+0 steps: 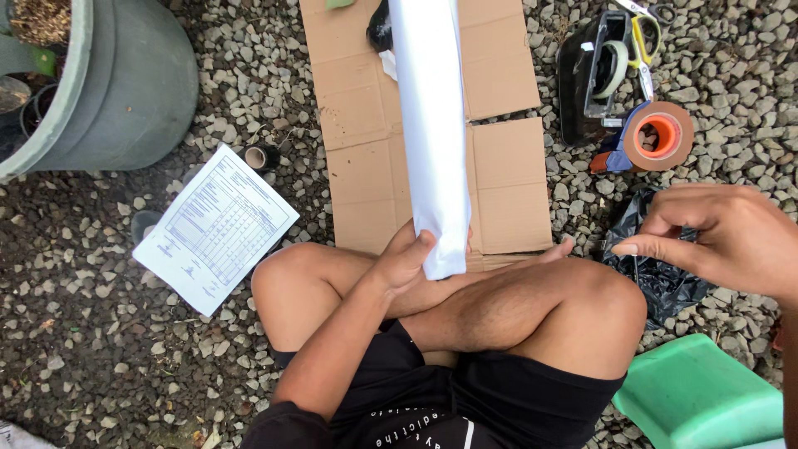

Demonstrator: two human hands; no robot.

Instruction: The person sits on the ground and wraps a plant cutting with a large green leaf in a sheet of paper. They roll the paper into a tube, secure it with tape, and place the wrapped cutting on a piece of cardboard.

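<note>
Left hand (405, 256) grips our white paper roll (432, 133) over flattened cardboard (507, 183); right hand (715, 237) half-open, fingers curled, above black plastic bag (665, 283), near brown tape roll (661, 135).

Paper roll (432, 133) lies lengthwise on flattened cardboard (507, 183); printed sheet (214, 228) left on gravel; tape dispenser (597, 75), tape roll (659, 135) right; plastic bag (661, 278) below them.

outdoor yard: gravel ground (100, 333), big grey planter (125, 91)
</note>
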